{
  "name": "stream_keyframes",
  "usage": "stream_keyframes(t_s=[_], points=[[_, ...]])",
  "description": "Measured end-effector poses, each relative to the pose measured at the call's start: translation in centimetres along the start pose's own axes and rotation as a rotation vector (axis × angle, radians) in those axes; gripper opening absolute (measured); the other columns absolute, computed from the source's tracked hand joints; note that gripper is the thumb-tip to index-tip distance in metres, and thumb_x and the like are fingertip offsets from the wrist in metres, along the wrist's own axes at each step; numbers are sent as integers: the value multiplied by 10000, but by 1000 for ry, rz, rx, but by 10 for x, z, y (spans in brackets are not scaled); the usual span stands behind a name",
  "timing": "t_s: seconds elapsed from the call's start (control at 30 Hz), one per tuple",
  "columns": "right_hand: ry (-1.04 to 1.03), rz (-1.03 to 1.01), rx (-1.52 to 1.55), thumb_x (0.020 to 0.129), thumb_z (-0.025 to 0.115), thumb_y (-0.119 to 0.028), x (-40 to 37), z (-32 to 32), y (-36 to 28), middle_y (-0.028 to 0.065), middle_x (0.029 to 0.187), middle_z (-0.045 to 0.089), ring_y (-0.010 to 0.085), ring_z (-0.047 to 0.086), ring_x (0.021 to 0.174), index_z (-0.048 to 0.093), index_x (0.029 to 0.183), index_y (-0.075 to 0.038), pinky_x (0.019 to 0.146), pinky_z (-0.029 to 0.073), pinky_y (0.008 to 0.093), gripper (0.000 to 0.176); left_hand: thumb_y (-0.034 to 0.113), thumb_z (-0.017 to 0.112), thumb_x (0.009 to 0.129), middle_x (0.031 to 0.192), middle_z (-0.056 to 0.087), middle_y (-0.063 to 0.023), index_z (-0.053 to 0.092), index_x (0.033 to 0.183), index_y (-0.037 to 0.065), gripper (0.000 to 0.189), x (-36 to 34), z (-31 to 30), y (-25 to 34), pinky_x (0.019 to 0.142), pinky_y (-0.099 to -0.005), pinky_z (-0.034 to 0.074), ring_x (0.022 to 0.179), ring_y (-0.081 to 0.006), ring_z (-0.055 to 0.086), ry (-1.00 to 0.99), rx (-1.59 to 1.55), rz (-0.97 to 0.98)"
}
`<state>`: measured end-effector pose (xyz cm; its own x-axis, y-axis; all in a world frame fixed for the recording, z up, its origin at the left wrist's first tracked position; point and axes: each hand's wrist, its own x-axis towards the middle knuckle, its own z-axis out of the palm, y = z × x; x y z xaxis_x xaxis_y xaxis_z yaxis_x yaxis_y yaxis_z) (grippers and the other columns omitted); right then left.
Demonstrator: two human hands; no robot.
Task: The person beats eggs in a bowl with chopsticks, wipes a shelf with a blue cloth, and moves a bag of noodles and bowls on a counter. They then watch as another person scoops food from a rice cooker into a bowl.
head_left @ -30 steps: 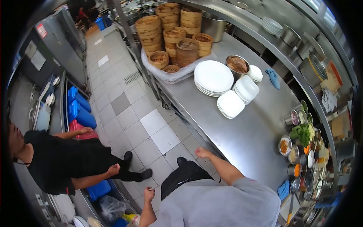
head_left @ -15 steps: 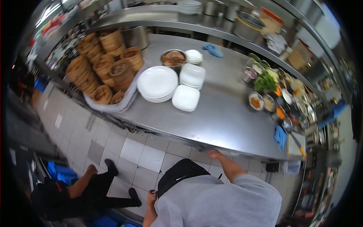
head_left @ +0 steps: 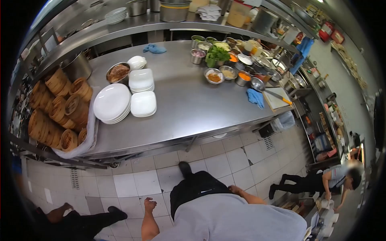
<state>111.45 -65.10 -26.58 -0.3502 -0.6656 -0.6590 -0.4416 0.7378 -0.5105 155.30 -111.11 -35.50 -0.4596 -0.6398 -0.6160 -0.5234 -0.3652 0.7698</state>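
My left hand [head_left: 150, 205] hangs over the tiled floor beside my body, its fingers curled in and nothing showing in them. Close against the hip of my black shorts [head_left: 201, 185] is my right hand [head_left: 237, 190], small in view with its fingers partly hidden. Both hands are apart from the steel worktable [head_left: 181, 108] in front of me. On its left part stand stacked round plates [head_left: 111, 102], square white dishes [head_left: 143, 103] and a metal pot of brown food [head_left: 118, 73].
Bamboo steamers [head_left: 76, 106] fill a lined tub at left. Ingredient bowls [head_left: 213, 75], a blue cloth [head_left: 255, 98] and a knife on a cutting board [head_left: 277, 100] lie at right. One person [head_left: 329, 180] works at far right; another's leg [head_left: 100, 223] shows at lower left.
My view has swung right, so the table's contents sit further left. My right hand has moved from the table's front edge to my hip. A person at right has come into view.
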Motion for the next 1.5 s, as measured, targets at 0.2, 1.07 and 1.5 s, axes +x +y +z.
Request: stream_keyframes(t_s=[0.2,1.07,1.5], points=[[43,307,271,842,624,-365,-39,69,64,265,1101,677,372,645,1101,698,1105,-19,901,506,418,441,58,782,761,741,692,-130,536,1098,30,418,12,84,41,455,-291,488,552,-171,637,-152,211,-93],[487,651,1045,813,648,-113,-183,-97,373,89,739,695,160,640,641,748,903,-20,510,512,297,164,418,649,875,1189,658,-195,622,1198,42,496,4,521,208,979,-409,482,1142,-350,613,-392,1077,229],[547,818,1374,815,533,16,-199,-79,420,69,819,699,177,662,694,690,952,-29,555,542,349,213,237,724,679,1043,691,-232,668,1099,27,472,85,708,268,891,-412,531,1009,-374,664,-680,1322,434]])
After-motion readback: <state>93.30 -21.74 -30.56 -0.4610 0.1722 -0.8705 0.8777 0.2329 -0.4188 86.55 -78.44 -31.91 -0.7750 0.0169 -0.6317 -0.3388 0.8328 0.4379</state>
